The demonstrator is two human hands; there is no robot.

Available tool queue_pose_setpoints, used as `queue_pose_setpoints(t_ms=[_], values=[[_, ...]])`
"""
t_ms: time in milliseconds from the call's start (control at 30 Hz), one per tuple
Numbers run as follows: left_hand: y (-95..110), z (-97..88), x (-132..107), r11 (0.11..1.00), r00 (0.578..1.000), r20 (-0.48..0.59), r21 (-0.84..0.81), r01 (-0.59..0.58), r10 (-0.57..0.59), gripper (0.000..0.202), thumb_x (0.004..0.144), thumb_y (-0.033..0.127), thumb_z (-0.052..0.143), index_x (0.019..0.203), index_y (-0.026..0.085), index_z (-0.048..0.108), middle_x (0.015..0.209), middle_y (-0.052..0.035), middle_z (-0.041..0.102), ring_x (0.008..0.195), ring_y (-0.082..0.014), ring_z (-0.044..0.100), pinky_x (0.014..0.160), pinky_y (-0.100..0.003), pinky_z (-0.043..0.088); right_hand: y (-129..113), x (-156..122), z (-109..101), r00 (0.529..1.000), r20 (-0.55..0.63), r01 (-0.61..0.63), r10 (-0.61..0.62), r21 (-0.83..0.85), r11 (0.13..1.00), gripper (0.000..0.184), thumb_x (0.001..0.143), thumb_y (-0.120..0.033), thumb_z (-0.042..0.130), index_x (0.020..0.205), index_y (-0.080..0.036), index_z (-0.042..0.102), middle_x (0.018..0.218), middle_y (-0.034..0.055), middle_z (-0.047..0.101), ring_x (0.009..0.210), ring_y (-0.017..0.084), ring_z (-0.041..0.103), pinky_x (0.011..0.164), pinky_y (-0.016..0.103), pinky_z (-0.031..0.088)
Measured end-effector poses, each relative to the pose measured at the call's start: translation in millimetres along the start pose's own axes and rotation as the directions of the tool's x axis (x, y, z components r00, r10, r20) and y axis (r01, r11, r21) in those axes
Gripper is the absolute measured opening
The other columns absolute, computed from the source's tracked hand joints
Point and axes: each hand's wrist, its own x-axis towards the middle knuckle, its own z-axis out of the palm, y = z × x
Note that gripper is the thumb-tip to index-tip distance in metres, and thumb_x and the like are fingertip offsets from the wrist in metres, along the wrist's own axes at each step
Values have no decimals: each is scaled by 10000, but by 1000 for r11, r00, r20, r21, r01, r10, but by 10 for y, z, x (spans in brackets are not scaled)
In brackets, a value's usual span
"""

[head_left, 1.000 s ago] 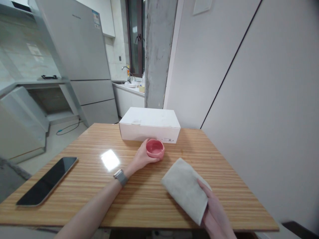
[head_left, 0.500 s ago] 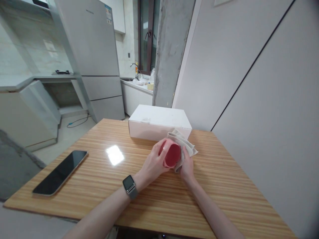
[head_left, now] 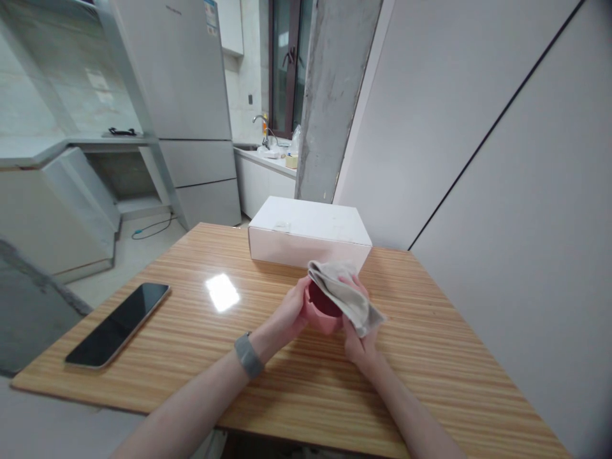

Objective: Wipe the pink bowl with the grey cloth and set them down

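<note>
A small pink bowl (head_left: 321,313) is held just above the wooden table (head_left: 268,382), tilted toward me. My left hand (head_left: 287,315), with a watch on the wrist, is closed round the bowl's left side. A folded grey cloth (head_left: 345,294) lies draped over the bowl's rim and right side. My right hand (head_left: 357,341) grips the cloth from below, with fingers showing behind it against the bowl.
A closed white cardboard box (head_left: 308,231) stands just behind the bowl. A dark phone (head_left: 118,324) lies face up near the table's left edge. A grey wall (head_left: 502,159) runs along the table's right side. A fridge (head_left: 184,108) and counters stand beyond.
The bowl was lifted off the table and tilted. My right hand brought the cloth from the near right up to the bowl, and the cloth now covers its rim.
</note>
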Motion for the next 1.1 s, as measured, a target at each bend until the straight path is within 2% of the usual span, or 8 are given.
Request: queue_pose_setpoints(t_ms=[67, 167, 433, 600, 733, 900, 1000, 1100], values=[[7, -20, -6, 999, 1000, -19, -31, -5, 4, 434, 818, 470, 551, 1060, 122, 642, 1127, -100, 653, 1075, -225, 571, 991, -341, 389, -61, 40, -64, 949, 236, 247, -211, -136, 959, 384, 854, -371, 470, 1200, -228, 556, 1199, 78, 609, 1184, 283, 500, 1044, 547, 310], [41, -4, -31, 999, 1000, -12, -31, -25, 25, 430, 827, 473, 546, 1078, 137, 638, 1131, -90, 653, 1071, -214, 571, 994, -332, 380, -116, 108, -89, 909, 305, 366, -284, -257, 894, 405, 868, -303, 443, 1262, -220, 491, 1245, 89, 572, 1204, 279, 475, 1025, 532, 340], [43, 82, -90, 994, 994, -78, 87, -73, 80, 421, 826, 445, 564, 1123, 151, 606, 1157, -104, 627, 1114, -230, 541, 950, -334, 405, -45, 116, 28, 938, 339, 211, -72, -391, 896, 352, 895, -293, 451, 1237, -233, 513, 1251, 71, 566, 1182, 245, 481, 1004, 432, 378], [-69, 101, -125, 986, 990, -61, 117, -116, 123, 404, 803, 406, 616, 1147, 205, 549, 1214, -86, 590, 1102, -185, 548, 946, -312, 407, 19, 73, 90, 965, 261, 72, 39, -403, 912, 303, 910, -329, 413, 1159, -235, 559, 1157, 79, 619, 1089, 254, 548, 933, 434, 423], [-6, 131, -139, 990, 992, 33, 68, -127, 125, 465, 758, 314, 678, 1182, 203, 523, 1230, -89, 581, 1086, -182, 556, 922, -301, 420, 71, 48, 60, 976, 210, 124, -49, -359, 925, 324, 914, -330, 390, 1190, -223, 521, 1171, 88, 598, 1110, 260, 529, 936, 451, 420], [260, 65, -75, 979, 996, 46, 194, 70, -81, 538, 820, 548, 475, 1060, 94, 636, 1062, -125, 669, 1033, -259, 585, 932, -367, 410, -14, 79, -19, 846, 429, 459, -316, -286, 841, 303, 869, -300, 432, 1143, -216, 530, 1141, 95, 571, 1142, 278, 465, 988, 488, 368], [360, 2, -42, 890, 993, 0, 443, 109, -121, 563, 812, 596, 446, 967, 108, 682, 967, -89, 705, 1019, -265, 591, 970, -371, 373, -87, 96, -11, 765, 529, 539, -367, -216, 814, 260, 847, -298, 446, 1075, -231, 550, 1062, 83, 587, 1092, 270, 482, 961, 484, 388], [379, -22, -47, 757, 999, 7, 654, 22, -36, 501, 824, 566, 448, 938, 146, 696, 946, -48, 716, 1021, -256, 587, 966, -359, 369, -93, 85, 0, 790, 517, 488, -330, -205, 848, 238, 857, -290, 419, 1042, -219, 553, 1030, 84, 596, 1065, 265, 493, 936, 478, 402]])
